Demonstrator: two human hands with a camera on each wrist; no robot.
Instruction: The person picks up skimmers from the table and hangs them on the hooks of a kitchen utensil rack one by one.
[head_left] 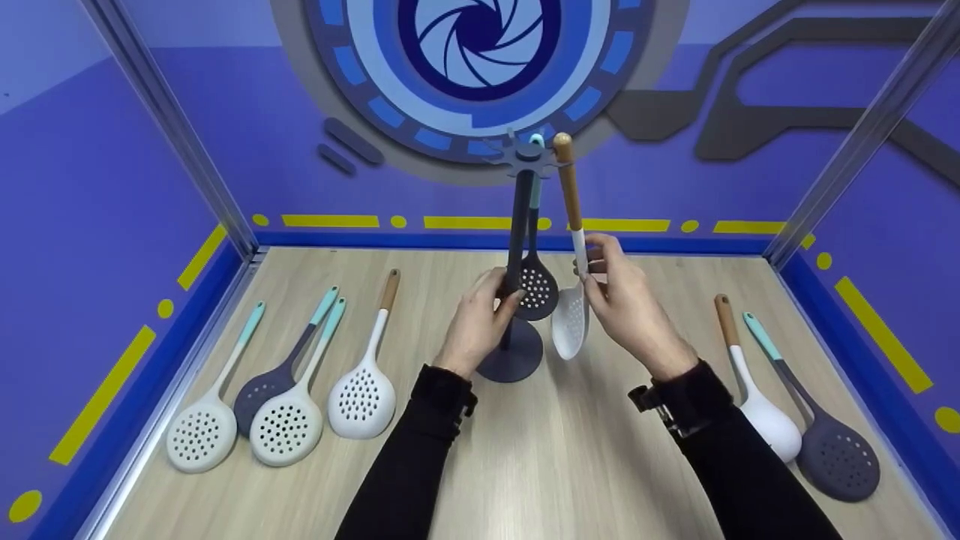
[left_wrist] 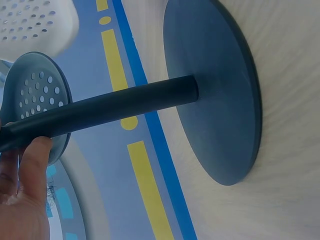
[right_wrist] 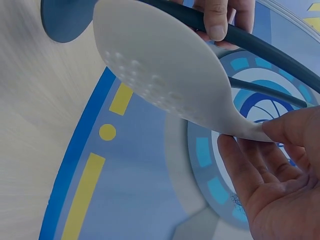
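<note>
My left hand [head_left: 472,319] grips the post of a dark grey utensil stand [head_left: 519,232], thumb and fingers around it in the left wrist view. A dark skimmer [head_left: 538,289] with a mint handle hangs from the stand's notched top, behind the post. To the right, my right hand [head_left: 628,304] pinches the neck of a white skimmer [head_left: 570,322], held upright with its bowl above the table. This skimmer's wooden handle [head_left: 568,180] reaches up beside the notched top; whether it sits in a notch I cannot tell. The right wrist view shows the white bowl [right_wrist: 160,65] from close by.
On the left of the wooden table [head_left: 570,465] lie several skimmers: pale ones [head_left: 201,435] with mint handles, a dark one [head_left: 262,394] and a white one [head_left: 362,401] with a wooden handle. At right lie a white ladle [head_left: 772,427] and a dark skimmer [head_left: 838,457]. Purple walls enclose the table.
</note>
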